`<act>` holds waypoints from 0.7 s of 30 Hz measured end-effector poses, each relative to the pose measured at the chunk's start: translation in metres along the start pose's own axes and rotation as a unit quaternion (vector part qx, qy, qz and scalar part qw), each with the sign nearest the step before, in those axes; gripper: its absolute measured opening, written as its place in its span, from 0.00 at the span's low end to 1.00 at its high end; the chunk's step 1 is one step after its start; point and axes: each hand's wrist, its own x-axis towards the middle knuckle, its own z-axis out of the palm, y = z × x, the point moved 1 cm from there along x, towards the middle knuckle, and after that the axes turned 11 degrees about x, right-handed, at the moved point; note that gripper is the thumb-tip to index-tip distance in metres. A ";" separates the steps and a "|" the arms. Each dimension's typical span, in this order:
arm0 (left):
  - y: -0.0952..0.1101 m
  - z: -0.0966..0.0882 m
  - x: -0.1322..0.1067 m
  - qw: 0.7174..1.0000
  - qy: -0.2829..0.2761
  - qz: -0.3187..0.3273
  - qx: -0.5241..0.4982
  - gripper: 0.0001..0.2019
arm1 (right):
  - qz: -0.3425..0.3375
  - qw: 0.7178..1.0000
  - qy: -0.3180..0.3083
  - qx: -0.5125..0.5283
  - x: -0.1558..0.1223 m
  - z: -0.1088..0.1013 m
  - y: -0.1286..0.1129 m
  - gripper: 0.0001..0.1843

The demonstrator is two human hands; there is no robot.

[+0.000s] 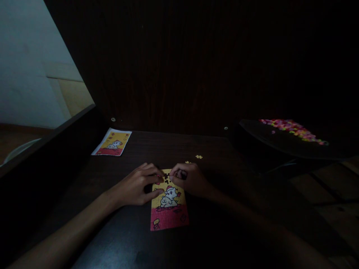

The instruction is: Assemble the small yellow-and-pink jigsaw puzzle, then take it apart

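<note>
A jigsaw puzzle (169,216) lies on the dark table, with a white animal in a red hat on a yellow and red ground. Dark gaps show in its upper yellow part. My left hand (137,186) rests along the puzzle's upper left edge, its fingers apart and their tips touching it. At the upper right, my right hand (192,179) is pinched closed over the gaps, at a small yellow puzzle piece mostly hidden by the fingers. Just beyond that hand lie two loose yellow pieces, one part-covered (188,162) and one in full view (199,157).
A printed sheet (113,142) with the same picture lies at the back left of the table (157,145). A tall dark panel (168,74) rises behind. On the right, a dark rounded surface (260,136) bears a heap of small pink and yellow bits (294,129).
</note>
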 end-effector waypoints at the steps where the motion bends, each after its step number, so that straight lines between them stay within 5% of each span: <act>1: 0.000 0.000 0.000 1.000 0.001 0.000 0.001 0.10 | 0.005 1.000 0.001 -0.003 0.000 0.001 0.000 0.02; 12: -0.001 0.001 -0.001 1.000 0.003 -0.003 -0.002 0.10 | -0.106 0.985 -0.034 -0.133 0.003 -0.009 0.000 0.07; 21: 0.000 0.000 0.000 1.000 0.001 -0.002 -0.001 0.10 | -0.078 0.978 -0.093 -0.169 0.000 -0.007 -0.001 0.07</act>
